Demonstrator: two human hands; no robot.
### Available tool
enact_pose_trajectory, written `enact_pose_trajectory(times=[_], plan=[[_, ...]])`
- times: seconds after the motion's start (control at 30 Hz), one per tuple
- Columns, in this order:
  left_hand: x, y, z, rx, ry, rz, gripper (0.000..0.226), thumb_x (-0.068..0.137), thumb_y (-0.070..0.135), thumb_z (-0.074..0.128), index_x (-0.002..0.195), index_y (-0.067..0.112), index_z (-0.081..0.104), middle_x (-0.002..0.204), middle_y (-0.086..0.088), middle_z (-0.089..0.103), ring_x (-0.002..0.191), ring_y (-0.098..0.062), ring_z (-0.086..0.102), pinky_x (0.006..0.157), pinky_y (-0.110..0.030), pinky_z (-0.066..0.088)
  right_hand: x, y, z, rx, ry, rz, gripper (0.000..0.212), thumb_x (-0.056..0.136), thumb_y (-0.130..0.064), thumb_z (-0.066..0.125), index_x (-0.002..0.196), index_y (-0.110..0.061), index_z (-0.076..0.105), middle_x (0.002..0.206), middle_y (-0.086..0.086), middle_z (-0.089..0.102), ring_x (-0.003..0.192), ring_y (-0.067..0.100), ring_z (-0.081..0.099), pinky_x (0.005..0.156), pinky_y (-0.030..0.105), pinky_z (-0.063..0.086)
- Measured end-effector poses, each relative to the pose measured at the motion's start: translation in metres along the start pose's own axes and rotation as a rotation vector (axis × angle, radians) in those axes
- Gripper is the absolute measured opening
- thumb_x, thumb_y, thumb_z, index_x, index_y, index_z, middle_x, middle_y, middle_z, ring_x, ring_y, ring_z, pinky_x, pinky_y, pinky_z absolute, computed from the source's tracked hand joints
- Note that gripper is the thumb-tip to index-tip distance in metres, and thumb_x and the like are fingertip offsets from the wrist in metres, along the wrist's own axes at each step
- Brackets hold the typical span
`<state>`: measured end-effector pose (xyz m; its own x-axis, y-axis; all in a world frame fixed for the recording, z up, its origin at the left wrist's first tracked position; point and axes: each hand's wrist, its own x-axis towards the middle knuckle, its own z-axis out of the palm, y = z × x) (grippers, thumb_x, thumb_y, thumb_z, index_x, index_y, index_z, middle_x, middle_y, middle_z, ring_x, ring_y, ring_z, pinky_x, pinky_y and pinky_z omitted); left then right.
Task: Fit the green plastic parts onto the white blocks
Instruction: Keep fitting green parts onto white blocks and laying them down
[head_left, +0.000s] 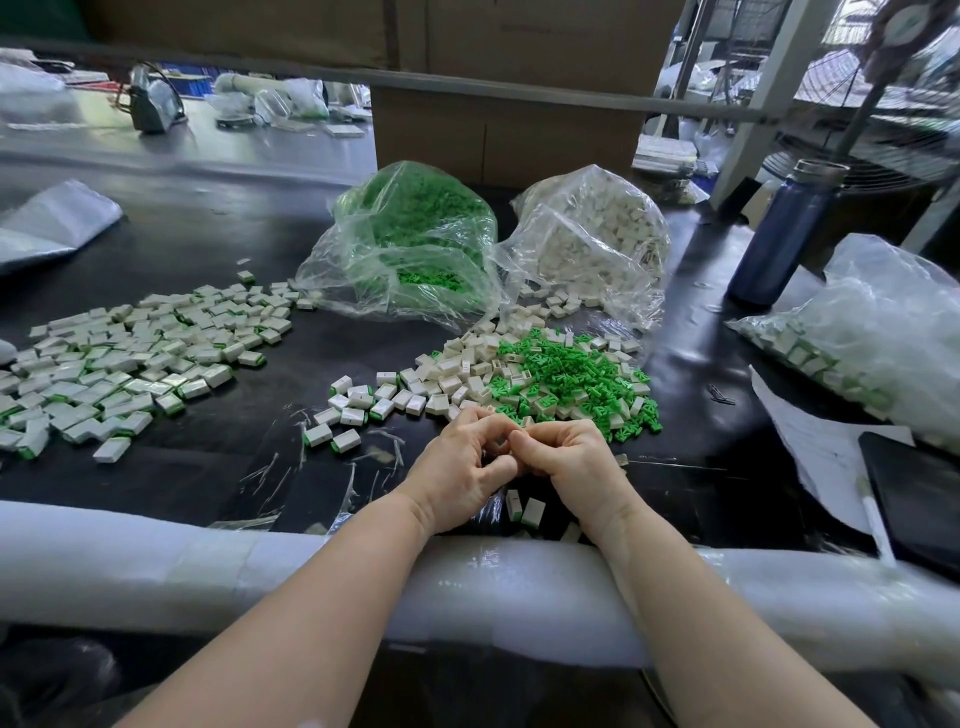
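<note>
Both the left hand (460, 467) and right hand (571, 462) met fingertip to fingertip, fingers curled around something hidden, just short of the loose pile of small green plastic parts (566, 374) and small white rectangular plastic blocks (457, 374).

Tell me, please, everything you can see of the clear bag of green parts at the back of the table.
The bag of green parts is clear, thin, crinkled plastic, bulging with small bright green pieces. It slumps on the black table, its mouth open toward the person, a few green pieces showing just inside. To its right, close against it, sits the bag of white blocks; a cardboard box stands behind. Neither hand touches it.
</note>
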<state>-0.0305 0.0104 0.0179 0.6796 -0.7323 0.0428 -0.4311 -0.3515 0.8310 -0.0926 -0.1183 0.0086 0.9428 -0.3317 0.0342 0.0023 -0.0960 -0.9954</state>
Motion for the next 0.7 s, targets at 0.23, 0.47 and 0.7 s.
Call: enact_pose_trajectory(times=[0.23,0.47,0.7], plan=[[0.004,-0.005,0.0,-0.09,0.097,0.06,0.012,0.088,0.005,0.057,0.097,0.011,0.061,0.105,-0.009,0.048,0.092,-0.017,0.051,0.086,-0.016,0.044,-0.001,-0.003,0.004,0.003,-0.005,-0.058,0.02,0.086,-0.023,0.061,0.069,-0.019,0.071,0.065,0.005,0.067,0.064,0.018,0.062,0.065,0.031,0.052],[0.006,-0.008,0.002,-0.15,0.147,0.035,0.015,0.09,0.01,0.058,0.103,0.005,0.062,0.1,-0.017,0.063,0.092,-0.026,0.06,0.088,-0.032,0.049,-0.001,-0.001,-0.001,-0.041,0.13,-0.11,0.017,0.082,-0.001,0.066,0.079,-0.018,0.068,0.075,0.005,0.07,0.066,0.012,0.066,0.06,0.021,0.054],[0.007,-0.012,0.004,-0.086,0.168,0.048,0.016,0.089,0.015,0.061,0.103,0.008,0.065,0.099,-0.009,0.066,0.093,-0.018,0.062,0.084,-0.018,0.047,0.0,-0.001,0.001,-0.2,0.154,-0.135,0.02,0.079,-0.001,0.07,0.071,-0.019,0.065,0.069,0.002,0.064,0.056,0.002,0.056,0.055,0.014,0.047]])
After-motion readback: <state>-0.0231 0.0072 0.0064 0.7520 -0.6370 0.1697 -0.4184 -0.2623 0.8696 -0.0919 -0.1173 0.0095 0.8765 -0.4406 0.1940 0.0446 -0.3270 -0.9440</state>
